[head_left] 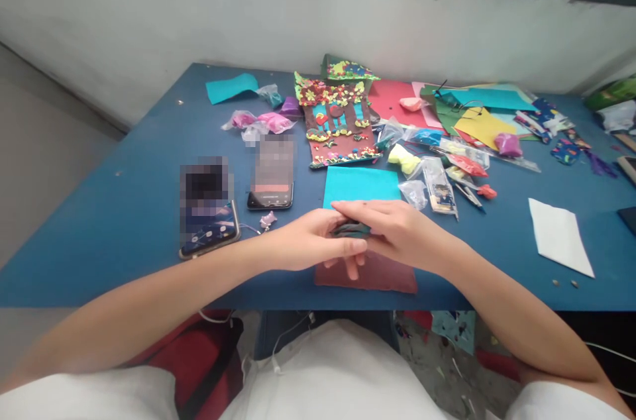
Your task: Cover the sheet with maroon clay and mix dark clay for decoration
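Note:
Over the near edge of the table, my left hand [311, 241] and my right hand [405, 228] meet with their fingers overlapping. Between them shows a grey-teal piece of soft modelling clay [350, 229], mostly hidden by fingers and palms. Both hands are closed around it. Directly below lies a card, its far part bright turquoise paper [362, 183] and its near part a flat brown layer [368, 275]; the hands cover its middle. Just beyond stands a clay-decorated piece [340, 122] with brown walls, blue windows and many small coloured bits.
Two phones [271, 198] [211, 234] lie at left, with a small charm [268, 220] beside them. Bagged pink clay [275, 122] sits behind. At right are yellow clay [403, 159], plastic packets, coloured paper [479, 125] and a white sheet [560, 236]. A wall [248, 16] bounds the table's back.

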`<act>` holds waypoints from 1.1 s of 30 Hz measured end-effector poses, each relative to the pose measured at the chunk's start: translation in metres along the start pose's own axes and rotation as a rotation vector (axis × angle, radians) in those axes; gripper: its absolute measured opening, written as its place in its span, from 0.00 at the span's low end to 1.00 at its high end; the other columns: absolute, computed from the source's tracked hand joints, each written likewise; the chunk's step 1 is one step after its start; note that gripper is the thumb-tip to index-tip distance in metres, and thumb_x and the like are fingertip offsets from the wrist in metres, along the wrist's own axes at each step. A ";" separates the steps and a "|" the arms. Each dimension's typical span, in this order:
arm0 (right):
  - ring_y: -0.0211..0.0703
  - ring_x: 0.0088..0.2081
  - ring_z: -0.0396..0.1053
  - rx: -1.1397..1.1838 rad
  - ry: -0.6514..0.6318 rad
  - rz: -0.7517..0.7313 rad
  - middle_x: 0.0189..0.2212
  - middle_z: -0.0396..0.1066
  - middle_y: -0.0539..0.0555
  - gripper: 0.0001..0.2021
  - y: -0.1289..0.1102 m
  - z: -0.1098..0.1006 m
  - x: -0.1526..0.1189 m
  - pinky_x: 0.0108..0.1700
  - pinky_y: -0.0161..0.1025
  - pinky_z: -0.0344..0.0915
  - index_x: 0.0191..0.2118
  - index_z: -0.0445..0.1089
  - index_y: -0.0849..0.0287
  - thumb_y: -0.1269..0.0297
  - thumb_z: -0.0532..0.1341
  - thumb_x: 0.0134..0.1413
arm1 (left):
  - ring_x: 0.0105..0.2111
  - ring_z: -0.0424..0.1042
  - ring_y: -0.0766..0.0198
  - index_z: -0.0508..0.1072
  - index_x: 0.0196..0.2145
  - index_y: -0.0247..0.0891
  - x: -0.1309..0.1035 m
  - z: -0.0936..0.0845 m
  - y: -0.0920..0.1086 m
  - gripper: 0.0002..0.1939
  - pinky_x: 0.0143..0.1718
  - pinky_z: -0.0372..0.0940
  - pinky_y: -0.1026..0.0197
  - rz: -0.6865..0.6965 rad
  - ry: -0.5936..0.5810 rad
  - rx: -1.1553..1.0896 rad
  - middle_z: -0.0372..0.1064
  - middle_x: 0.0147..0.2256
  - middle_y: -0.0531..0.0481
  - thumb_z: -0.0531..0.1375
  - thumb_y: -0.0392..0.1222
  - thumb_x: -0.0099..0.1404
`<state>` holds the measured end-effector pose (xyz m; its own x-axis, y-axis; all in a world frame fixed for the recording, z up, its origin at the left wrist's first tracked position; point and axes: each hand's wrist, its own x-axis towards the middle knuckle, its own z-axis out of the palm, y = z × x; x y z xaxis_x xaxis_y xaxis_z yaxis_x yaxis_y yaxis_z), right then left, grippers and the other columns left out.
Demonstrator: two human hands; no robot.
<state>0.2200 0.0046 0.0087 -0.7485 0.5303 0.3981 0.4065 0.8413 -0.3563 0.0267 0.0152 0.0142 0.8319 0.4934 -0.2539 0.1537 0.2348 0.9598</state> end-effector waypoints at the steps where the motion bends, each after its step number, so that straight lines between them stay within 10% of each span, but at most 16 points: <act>1: 0.43 0.45 0.77 -0.005 -0.021 0.025 0.45 0.78 0.62 0.18 0.000 -0.002 -0.001 0.43 0.37 0.73 0.59 0.65 0.65 0.66 0.51 0.67 | 0.24 0.69 0.67 0.69 0.30 0.33 0.000 0.001 -0.001 0.22 0.23 0.57 0.66 -0.016 0.039 0.002 0.69 0.26 0.50 0.61 0.59 0.61; 7: 0.36 0.25 0.73 0.080 -0.196 0.179 0.29 0.79 0.52 0.16 0.003 -0.033 0.002 0.27 0.30 0.64 0.53 0.72 0.60 0.62 0.52 0.68 | 0.15 0.55 0.73 0.63 0.26 0.36 -0.002 0.006 -0.006 0.25 0.17 0.47 0.67 0.027 0.141 -0.191 0.56 0.16 0.60 0.61 0.63 0.59; 11: 0.34 0.19 0.66 -0.032 0.033 0.325 0.19 0.74 0.48 0.16 0.017 -0.045 0.001 0.23 0.31 0.60 0.42 0.77 0.58 0.56 0.54 0.66 | 0.15 0.55 0.74 0.57 0.24 0.38 -0.003 0.003 -0.003 0.25 0.18 0.48 0.67 0.063 0.163 -0.296 0.51 0.18 0.62 0.61 0.60 0.62; 15: 0.42 0.34 0.78 -0.218 0.408 0.390 0.36 0.80 0.55 0.16 0.018 -0.035 0.001 0.34 0.35 0.70 0.51 0.74 0.57 0.57 0.55 0.66 | 0.20 0.66 0.69 0.59 0.27 0.38 -0.002 0.003 -0.001 0.27 0.19 0.53 0.67 0.053 0.131 -0.346 0.58 0.23 0.57 0.55 0.67 0.62; 20: 0.49 0.60 0.66 0.003 0.135 0.041 0.59 0.67 0.65 0.28 -0.004 -0.012 0.009 0.56 0.44 0.68 0.65 0.58 0.63 0.53 0.55 0.64 | 0.29 0.72 0.64 0.66 0.33 0.37 -0.003 0.005 0.001 0.34 0.25 0.63 0.65 0.083 -0.013 -0.261 0.68 0.29 0.50 0.52 0.75 0.58; 25: 0.37 0.43 0.77 0.198 -0.038 0.034 0.44 0.79 0.57 0.19 -0.009 -0.005 0.006 0.44 0.30 0.72 0.59 0.66 0.62 0.63 0.55 0.66 | 0.15 0.59 0.73 0.63 0.26 0.36 -0.007 0.005 -0.002 0.32 0.18 0.54 0.67 0.023 -0.096 -0.002 0.64 0.19 0.54 0.50 0.72 0.61; 33: 0.32 0.18 0.67 0.122 0.135 0.195 0.22 0.77 0.47 0.09 0.017 -0.037 0.001 0.21 0.30 0.62 0.37 0.80 0.55 0.59 0.62 0.60 | 0.11 0.45 0.75 0.58 0.24 0.39 -0.003 0.006 -0.005 0.31 0.12 0.42 0.69 0.018 0.129 -0.155 0.50 0.13 0.61 0.53 0.73 0.59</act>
<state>0.2450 0.0233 0.0341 -0.5819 0.6973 0.4185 0.4641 0.7073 -0.5332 0.0264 0.0073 0.0108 0.7573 0.5995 -0.2592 0.0468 0.3460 0.9371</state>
